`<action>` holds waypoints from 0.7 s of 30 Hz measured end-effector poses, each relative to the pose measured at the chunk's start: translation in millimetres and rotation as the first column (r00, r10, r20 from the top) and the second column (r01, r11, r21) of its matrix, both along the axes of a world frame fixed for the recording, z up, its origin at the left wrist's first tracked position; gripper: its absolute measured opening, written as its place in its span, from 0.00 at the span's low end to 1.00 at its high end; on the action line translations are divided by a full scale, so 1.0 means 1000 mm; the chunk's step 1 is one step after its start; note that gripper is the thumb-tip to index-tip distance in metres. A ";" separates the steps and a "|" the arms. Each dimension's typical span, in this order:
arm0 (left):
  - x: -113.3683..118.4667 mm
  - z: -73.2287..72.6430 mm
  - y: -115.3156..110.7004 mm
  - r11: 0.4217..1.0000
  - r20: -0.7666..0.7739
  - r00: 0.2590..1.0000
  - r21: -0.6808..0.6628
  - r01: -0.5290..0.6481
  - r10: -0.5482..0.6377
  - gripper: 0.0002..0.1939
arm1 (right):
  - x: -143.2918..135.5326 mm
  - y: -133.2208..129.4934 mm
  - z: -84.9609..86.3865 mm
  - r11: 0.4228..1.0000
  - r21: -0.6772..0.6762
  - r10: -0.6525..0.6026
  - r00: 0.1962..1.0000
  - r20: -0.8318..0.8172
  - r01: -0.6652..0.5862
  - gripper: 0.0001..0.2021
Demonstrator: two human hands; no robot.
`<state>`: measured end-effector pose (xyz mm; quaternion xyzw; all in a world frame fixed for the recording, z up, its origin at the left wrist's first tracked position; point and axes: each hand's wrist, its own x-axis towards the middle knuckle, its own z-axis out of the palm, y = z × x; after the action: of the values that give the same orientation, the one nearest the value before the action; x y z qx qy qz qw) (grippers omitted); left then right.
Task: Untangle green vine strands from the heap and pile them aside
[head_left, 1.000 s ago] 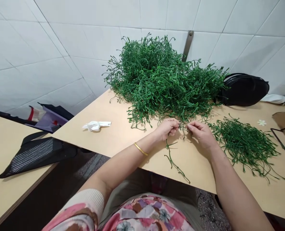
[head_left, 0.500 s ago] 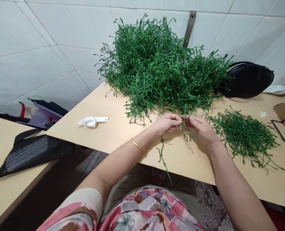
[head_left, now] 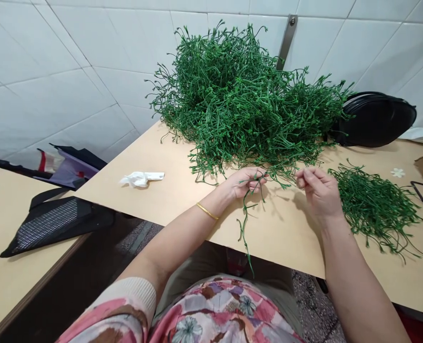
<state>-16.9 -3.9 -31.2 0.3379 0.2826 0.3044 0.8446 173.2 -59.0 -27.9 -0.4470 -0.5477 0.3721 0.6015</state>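
A large heap of thin green artificial stems (head_left: pixel 240 100) stands at the back of the table. In front of it my left hand (head_left: pixel 249 183) is closed on a green stem (head_left: pixel 245 224) that dangles past the table's front edge. To the right, my right hand (head_left: pixel 316 188) is closed in a pinch, apart from the left one; whatever its fingertips hold, if anything, is too small to name. A smaller pile of green stems (head_left: pixel 377 207) lies just right of my right hand.
Crumpled white paper (head_left: pixel 141 179) lies on the left part of the table (head_left: pixel 132 202). A black pouch (head_left: pixel 377 119) rests at the back right, near a small white flower (head_left: pixel 397 172). Black mesh fabric (head_left: pixel 48 224) sits on another surface at the left.
My right hand has moved right, away from my left hand, which it was beside before. The view has shifted slightly.
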 end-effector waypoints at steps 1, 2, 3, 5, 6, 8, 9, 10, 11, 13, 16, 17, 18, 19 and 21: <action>0.001 0.000 0.000 1.000 -0.013 1.000 0.010 -0.022 0.022 0.06 | -0.001 -0.002 0.001 0.999 0.050 -0.005 1.000 -0.020 0.006 0.09; 0.002 0.001 -0.001 0.999 -0.032 0.999 0.016 -0.040 0.041 0.06 | -0.004 -0.004 0.003 0.997 0.078 0.007 1.000 -0.019 -0.006 0.08; 0.003 0.001 -0.002 0.998 -0.053 0.997 0.019 -0.054 0.055 0.07 | -0.006 -0.006 0.005 0.996 0.084 0.031 1.000 0.004 -0.031 0.09; 0.004 0.003 -0.004 0.998 -0.085 0.994 0.024 -0.062 0.064 0.08 | -0.012 -0.009 0.007 0.994 0.051 0.087 0.991 0.098 -0.092 0.10; 0.005 0.003 -0.005 0.998 -0.089 0.994 0.028 -0.056 0.059 0.08 | -0.015 -0.010 0.008 0.994 0.024 0.105 0.982 0.155 -0.110 0.10; 0.004 0.004 -0.006 0.998 -0.087 0.995 0.040 -0.046 0.049 0.07 | -0.018 -0.010 0.008 0.993 -0.028 0.117 0.958 0.261 -0.114 0.12; 0.004 0.004 -0.007 0.998 -0.087 0.995 0.043 -0.036 0.040 0.07 | -0.019 -0.009 0.006 0.993 -0.051 0.115 0.947 0.301 -0.105 0.13; 0.004 0.003 -0.007 0.999 -0.087 0.996 0.044 -0.022 0.026 0.07 | -0.019 -0.008 0.005 0.993 -0.073 0.116 0.936 0.333 -0.098 0.14; 0.004 0.003 -0.007 0.999 -0.087 0.996 0.045 -0.006 0.010 0.07 | -0.019 -0.007 0.003 0.990 -0.097 0.127 0.926 0.356 -0.098 0.15; 0.004 0.001 -0.008 0.998 -0.087 0.996 0.056 0.034 -0.029 0.07 | -0.017 -0.004 -0.001 0.982 -0.148 0.164 0.910 0.380 -0.115 0.16; 0.005 -0.003 -0.008 0.994 -0.121 0.992 0.101 0.050 -0.038 0.08 | -0.014 -0.001 -0.004 0.961 -0.205 0.254 0.887 0.386 -0.186 0.17; 0.006 -0.004 -0.009 0.991 -0.146 0.989 0.132 0.035 -0.015 0.07 | -0.014 0.000 -0.005 0.954 -0.215 0.278 0.880 0.386 -0.207 0.17; 0.006 -0.005 -0.010 0.985 -0.169 0.985 0.170 0.011 0.018 0.06 | -0.014 0.000 -0.006 0.947 -0.229 0.299 0.875 0.382 -0.224 0.18; 0.007 -0.006 -0.011 0.977 -0.188 0.981 0.213 -0.015 0.056 0.05 | -0.014 0.001 -0.007 0.939 -0.249 0.319 0.872 0.371 -0.238 0.19; 0.009 -0.006 -0.013 0.949 -0.202 0.971 0.308 -0.060 0.127 0.04 | -0.014 0.001 -0.009 0.924 -0.300 0.335 0.881 0.333 -0.237 0.20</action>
<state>-7.9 -16.8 -37.1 0.4797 0.3403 0.3444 0.7318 159.5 -58.1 -36.5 -0.4959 -0.6623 0.4301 0.3612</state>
